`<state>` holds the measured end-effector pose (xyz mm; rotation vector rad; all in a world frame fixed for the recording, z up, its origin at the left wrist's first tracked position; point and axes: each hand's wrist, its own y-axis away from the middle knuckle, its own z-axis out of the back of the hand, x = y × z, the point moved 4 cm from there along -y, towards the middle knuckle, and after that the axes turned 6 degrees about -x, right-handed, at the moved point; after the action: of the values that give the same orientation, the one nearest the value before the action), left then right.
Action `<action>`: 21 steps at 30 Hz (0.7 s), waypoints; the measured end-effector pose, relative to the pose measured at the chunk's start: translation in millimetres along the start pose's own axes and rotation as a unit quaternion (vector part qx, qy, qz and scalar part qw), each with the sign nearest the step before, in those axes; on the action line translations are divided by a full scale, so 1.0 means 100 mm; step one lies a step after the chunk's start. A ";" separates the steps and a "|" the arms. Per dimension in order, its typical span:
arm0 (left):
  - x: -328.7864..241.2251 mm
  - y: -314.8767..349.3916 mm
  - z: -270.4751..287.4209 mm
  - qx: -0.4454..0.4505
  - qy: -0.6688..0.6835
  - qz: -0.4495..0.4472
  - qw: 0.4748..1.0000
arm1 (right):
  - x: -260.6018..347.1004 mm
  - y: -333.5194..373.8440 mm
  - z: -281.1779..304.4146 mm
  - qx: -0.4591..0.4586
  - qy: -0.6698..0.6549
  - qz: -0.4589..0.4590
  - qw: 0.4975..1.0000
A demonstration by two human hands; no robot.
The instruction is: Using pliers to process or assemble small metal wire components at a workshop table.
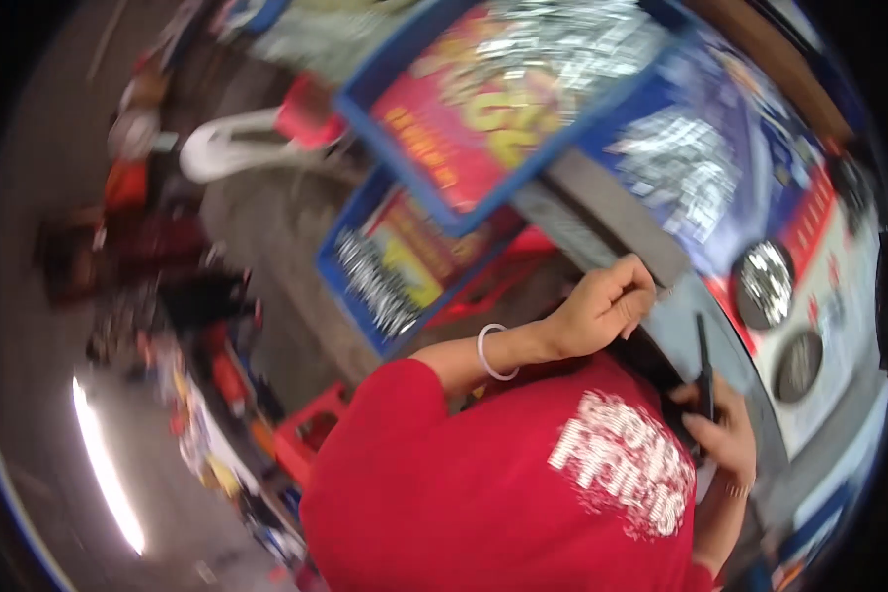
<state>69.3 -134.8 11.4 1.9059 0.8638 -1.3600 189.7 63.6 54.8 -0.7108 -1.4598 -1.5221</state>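
Two blue trays, a smaller [352, 212] and a larger [395, 158], hold silvery pieces [572, 49] too blurred to count. The person's left hand [607, 308] is curled, thumb near forefinger; whether it pinches anything cannot be told. One slim, straight black tool [704, 360] stands out of the right hand [728, 426], gripped between thumb and fingers, its lower end hidden. Beyond lie two round dark dishes [799, 365], one with silvery contents.

Looks every bit a workshop, this: blue trays [397, 166] loaded with shiny little pieces, another glinting heap [679, 176] spread on the worktable [683, 318], a slim dark tool [705, 380] nearby, and over left a bright tube light [107, 469] glowing beside jumbled clutter [207, 424].
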 end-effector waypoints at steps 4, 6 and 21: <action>0.03 0.61 0.97 -0.198 -0.179 -0.039 0.963 | -0.04 0.07 -0.13 -0.057 0.051 0.011 0.997; -0.04 1.07 1.58 -0.315 -0.402 -0.046 0.859 | 0.09 -0.03 -0.21 -0.046 0.076 0.012 0.996; 0.41 2.56 3.70 -0.427 -0.604 -0.004 0.673 | 0.04 -0.12 -0.18 -0.144 0.067 0.039 0.986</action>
<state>85.1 -573.7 -94.9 0.0848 0.5586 -1.4297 180.3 44.6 50.6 -0.8081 -1.1101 -1.7045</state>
